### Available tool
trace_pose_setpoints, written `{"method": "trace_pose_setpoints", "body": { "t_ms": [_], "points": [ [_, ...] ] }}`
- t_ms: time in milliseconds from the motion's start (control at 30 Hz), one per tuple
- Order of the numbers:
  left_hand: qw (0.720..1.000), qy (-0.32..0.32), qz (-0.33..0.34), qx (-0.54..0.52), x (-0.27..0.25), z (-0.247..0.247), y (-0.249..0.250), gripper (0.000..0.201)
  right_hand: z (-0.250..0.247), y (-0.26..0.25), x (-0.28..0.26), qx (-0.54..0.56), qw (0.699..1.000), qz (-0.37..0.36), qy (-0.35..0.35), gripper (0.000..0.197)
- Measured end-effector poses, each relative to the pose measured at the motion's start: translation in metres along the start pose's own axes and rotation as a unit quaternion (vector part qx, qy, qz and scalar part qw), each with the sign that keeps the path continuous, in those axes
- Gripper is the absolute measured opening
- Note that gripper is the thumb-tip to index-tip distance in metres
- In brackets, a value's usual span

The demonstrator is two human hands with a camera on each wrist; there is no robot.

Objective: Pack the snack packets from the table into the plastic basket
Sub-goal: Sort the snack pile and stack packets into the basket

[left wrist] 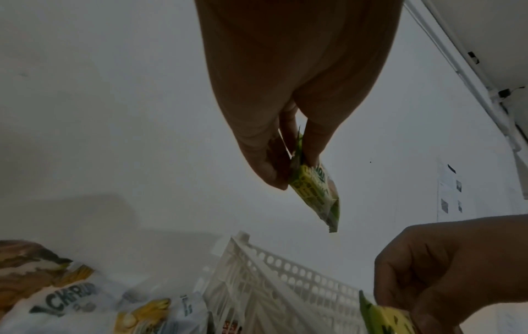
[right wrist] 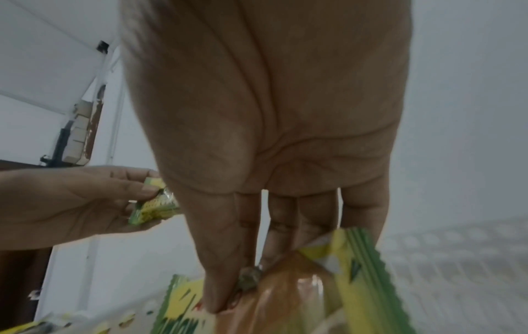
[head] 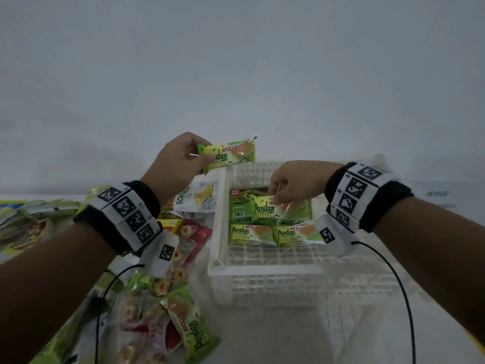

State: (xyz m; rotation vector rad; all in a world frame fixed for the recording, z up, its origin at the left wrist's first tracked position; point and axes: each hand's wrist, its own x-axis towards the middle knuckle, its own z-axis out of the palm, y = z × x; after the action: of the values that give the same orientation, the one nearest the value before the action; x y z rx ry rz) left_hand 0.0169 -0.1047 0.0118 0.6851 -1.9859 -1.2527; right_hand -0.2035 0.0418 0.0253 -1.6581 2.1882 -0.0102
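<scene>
A few cakes are lying in the basket [head: 219,261]; left hand [head: 174,161] pinching another cake [head: 227,155], right hand [head: 294,183] pinching one inside [head: 282,207], many packets [head: 168,298] waiting beside it

A plain grey-white wall [head: 236,61] rose behind the desk [head: 341,332], which wore a pale cover. The light was dim and flat. High on that wall, the wrist views showed a white panel [left wrist: 485,34] and some small papers [left wrist: 450,192] below it.

Right hand [right wrist: 265,135] pinching pandan packet [right wrist: 300,300]; left hand [right wrist: 65,203] alongside.
</scene>
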Motion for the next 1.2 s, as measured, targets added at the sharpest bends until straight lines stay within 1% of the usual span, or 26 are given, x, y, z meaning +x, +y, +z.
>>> {"method": "trace_pose_setpoints", "body": {
  "t_ms": [167, 233, 333, 433, 567, 633, 700, 833, 867, 900, 1000, 1033, 1100, 1133, 1200],
  "points": [
    [1.0, -0.019, -0.014, -0.006, 0.011, 0.011, -0.01, 0.016, 0.018, 0.004, 0.027, 0.024, 0.998, -0.009, -0.051, 0.022],
    [0.999, -0.031, -0.014, 0.003, 0.013, 0.015, -0.015, 0.015, 0.025, 0.004, 0.036, 0.031, 0.997, -0.015, -0.062, 0.021],
    [0.999, -0.036, -0.018, -0.007, 0.016, 0.017, -0.02, 0.016, 0.035, 0.001, 0.048, 0.013, 0.997, -0.03, -0.075, 0.022],
    [0.999, -0.033, -0.025, -0.024, 0.019, 0.019, -0.025, 0.018, 0.042, -0.003, 0.057, 0.009, 0.996, -0.041, -0.079, 0.024],
    [0.998, -0.032, -0.034, -0.034, 0.021, 0.018, -0.03, 0.018, 0.05, -0.009, 0.063, 0.024, 0.996, -0.051, -0.075, 0.019],
    [0.998, -0.033, -0.036, -0.035, 0.021, 0.017, -0.033, 0.017, 0.053, -0.012, 0.064, 0.015, 0.996, -0.054, -0.073, 0.022],
    [0.998, -0.03, -0.036, -0.039, 0.021, 0.016, -0.035, 0.017, 0.055, -0.014, 0.063, 0.0, 0.997, -0.054, -0.056, 0.024],
    [0.998, -0.024, -0.035, -0.042, 0.021, 0.015, -0.037, 0.02, 0.063, -0.016, 0.058, -0.026, 0.997, -0.07, 0.033, 0.02],
    [0.998, -0.024, -0.035, -0.042, 0.021, 0.014, -0.037, 0.02, 0.065, -0.017, 0.056, -0.028, 0.996, -0.075, 0.038, 0.023],
    [0.998, -0.024, -0.035, -0.042, 0.021, 0.014, -0.038, 0.021, 0.066, -0.017, 0.055, -0.029, 0.996, -0.079, 0.029, 0.028],
    [0.998, -0.024, -0.038, -0.044, 0.02, 0.013, -0.039, 0.021, 0.067, -0.016, 0.052, -0.036, 0.995, -0.083, -0.031, 0.048],
    [0.998, -0.024, -0.04, -0.046, 0.02, 0.012, -0.039, 0.021, 0.067, -0.016, 0.052, -0.046, 0.995, -0.081, -0.042, 0.057],
    [0.998, -0.023, -0.04, -0.047, 0.019, 0.011, -0.039, 0.022, 0.07, -0.016, 0.054, -0.076, 0.993, -0.079, -0.043, 0.069],
    [0.998, -0.023, -0.04, -0.047, 0.018, 0.011, -0.039, 0.022, 0.072, -0.016, 0.056, -0.087, 0.992, -0.083, -0.041, 0.07],
    [0.998, -0.022, -0.041, -0.047, 0.017, 0.01, -0.039, 0.022, 0.079, -0.017, 0.061, -0.088, 0.99, -0.097, -0.042, 0.066]
  ]
}}
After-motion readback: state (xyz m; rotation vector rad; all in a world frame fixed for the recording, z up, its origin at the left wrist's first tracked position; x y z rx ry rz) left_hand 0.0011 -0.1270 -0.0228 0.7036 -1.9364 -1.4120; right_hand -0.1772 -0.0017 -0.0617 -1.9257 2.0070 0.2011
